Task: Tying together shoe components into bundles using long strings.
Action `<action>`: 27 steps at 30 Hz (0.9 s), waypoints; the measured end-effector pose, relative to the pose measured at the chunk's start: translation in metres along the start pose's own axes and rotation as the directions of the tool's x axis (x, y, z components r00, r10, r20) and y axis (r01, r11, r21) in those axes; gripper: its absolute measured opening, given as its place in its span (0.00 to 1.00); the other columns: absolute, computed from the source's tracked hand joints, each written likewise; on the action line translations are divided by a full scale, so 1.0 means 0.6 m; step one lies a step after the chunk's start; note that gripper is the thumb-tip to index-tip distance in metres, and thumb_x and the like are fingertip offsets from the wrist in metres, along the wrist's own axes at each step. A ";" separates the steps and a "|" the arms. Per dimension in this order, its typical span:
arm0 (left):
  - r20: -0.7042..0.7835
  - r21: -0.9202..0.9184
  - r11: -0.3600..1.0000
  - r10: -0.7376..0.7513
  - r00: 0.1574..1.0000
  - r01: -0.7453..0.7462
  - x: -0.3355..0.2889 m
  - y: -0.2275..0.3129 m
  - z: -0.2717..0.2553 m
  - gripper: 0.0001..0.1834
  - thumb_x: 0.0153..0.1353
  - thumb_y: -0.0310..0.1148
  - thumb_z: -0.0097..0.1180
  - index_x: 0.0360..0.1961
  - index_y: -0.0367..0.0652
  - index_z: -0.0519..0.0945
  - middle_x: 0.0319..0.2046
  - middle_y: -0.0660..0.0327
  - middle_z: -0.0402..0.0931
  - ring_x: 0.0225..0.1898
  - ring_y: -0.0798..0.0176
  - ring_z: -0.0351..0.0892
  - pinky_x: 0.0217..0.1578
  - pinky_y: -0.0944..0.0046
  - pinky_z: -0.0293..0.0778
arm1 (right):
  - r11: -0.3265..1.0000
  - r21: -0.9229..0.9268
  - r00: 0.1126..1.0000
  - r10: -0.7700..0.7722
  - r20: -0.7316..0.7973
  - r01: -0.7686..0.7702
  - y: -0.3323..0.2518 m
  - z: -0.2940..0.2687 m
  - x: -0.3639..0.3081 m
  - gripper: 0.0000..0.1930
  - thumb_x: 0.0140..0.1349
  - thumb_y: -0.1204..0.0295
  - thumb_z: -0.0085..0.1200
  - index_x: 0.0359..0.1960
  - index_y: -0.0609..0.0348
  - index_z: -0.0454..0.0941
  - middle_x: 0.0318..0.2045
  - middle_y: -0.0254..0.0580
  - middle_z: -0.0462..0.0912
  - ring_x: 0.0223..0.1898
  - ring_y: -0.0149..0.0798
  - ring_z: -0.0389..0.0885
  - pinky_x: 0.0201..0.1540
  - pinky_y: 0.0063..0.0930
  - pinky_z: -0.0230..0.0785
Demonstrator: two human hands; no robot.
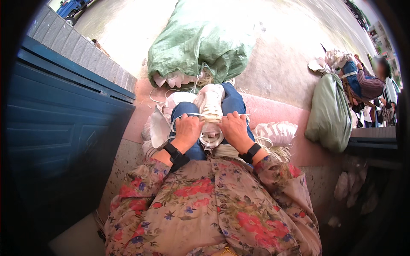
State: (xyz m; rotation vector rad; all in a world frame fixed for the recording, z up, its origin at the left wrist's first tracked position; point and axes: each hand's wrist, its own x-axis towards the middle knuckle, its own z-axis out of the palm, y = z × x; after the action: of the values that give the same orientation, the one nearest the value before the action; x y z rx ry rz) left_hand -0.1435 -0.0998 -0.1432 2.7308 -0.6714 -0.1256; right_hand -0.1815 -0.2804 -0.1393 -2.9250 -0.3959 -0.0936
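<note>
A white shoe stands between my knees, its toe end pointing away from me. My left hand is closed at the left side of the shoe's lacing, with a white shoelace running through its fingers. On the other side my right hand is closed around the lace's other end, which sticks out past the knuckles. Both hands sit at about the same height over the shoe opening. Some fingertips are hidden behind the hands.
Beyond my knees lies a big green woven sack with white pieces at its mouth. Stacked white shoe pieces and loose laces lie right of my leg. A blue door stands left. Another green sack and a seated person are at right.
</note>
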 end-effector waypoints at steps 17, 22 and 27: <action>-0.053 0.230 0.901 0.389 0.920 -0.368 -0.005 -0.001 0.012 0.04 0.44 0.28 0.48 0.22 0.43 0.74 0.23 0.63 0.72 0.34 0.60 0.67 0.31 0.62 0.61 | 0.976 0.207 0.994 -0.052 -0.093 0.071 0.038 0.044 -0.014 0.07 0.47 0.76 0.47 0.31 0.57 0.70 0.22 0.41 0.74 0.32 0.44 0.71 0.37 0.35 0.62; 0.043 0.311 0.854 0.426 0.904 -0.418 0.000 0.007 0.007 0.04 0.44 0.30 0.48 0.22 0.43 0.75 0.26 0.63 0.71 0.36 0.60 0.66 0.31 0.63 0.61 | 0.965 -0.045 0.962 -0.255 0.095 0.260 0.014 0.019 0.018 0.05 0.46 0.75 0.46 0.27 0.57 0.71 0.21 0.39 0.74 0.32 0.41 0.72 0.36 0.32 0.62; -0.114 0.284 0.795 0.583 0.805 -0.536 0.003 -0.004 0.007 0.05 0.44 0.31 0.48 0.22 0.42 0.74 0.30 0.61 0.70 0.38 0.60 0.66 0.34 0.64 0.62 | 0.960 -0.177 0.963 -0.180 0.200 0.216 -0.001 0.009 0.026 0.03 0.45 0.71 0.51 0.18 0.53 0.76 0.20 0.35 0.76 0.33 0.37 0.73 0.35 0.28 0.61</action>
State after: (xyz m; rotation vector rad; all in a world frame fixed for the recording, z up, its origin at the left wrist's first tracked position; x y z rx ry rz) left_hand -0.1415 -0.1001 -0.1480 2.5682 -1.4856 0.3871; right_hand -0.1664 -0.2745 -0.1429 -3.0906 -0.7511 0.1161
